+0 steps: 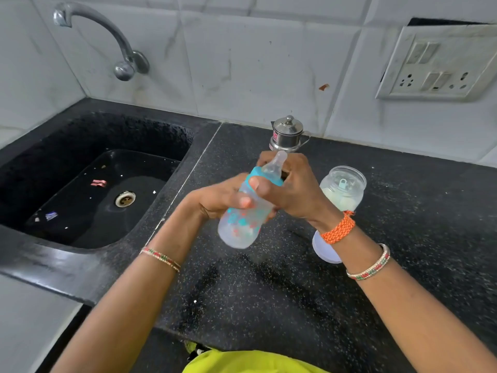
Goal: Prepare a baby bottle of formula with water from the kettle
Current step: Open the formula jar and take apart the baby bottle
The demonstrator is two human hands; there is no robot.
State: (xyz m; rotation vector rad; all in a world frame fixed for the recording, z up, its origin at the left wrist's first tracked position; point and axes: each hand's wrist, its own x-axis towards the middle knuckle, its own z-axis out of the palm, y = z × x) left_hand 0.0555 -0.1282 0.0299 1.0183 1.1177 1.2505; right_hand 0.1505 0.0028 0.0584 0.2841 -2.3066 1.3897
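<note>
Head view: the baby bottle (246,219) is tilted above the black counter (269,292), nipple up and away. The left hand (223,197) grips its body; the right hand (290,189) grips the blue collar (254,175), beside the open formula jar (343,188).

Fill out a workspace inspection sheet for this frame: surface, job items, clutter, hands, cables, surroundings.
Surface: black speckled counter, a few pale specks on it.
Job's things: baby bottle held tilted above the counter, blue collar and teat on; steel kettle lidded, by the wall; open formula jar with powder and a scoop inside; white lid lying beside it.
Clutter: scraps and wrappers in the black sink.
Grippers: left hand grips the bottle body; right hand grips the collar.
Cables: nothing seen.
Surroundings: tiled wall, tap over the sink, switch and socket plate at right.
</note>
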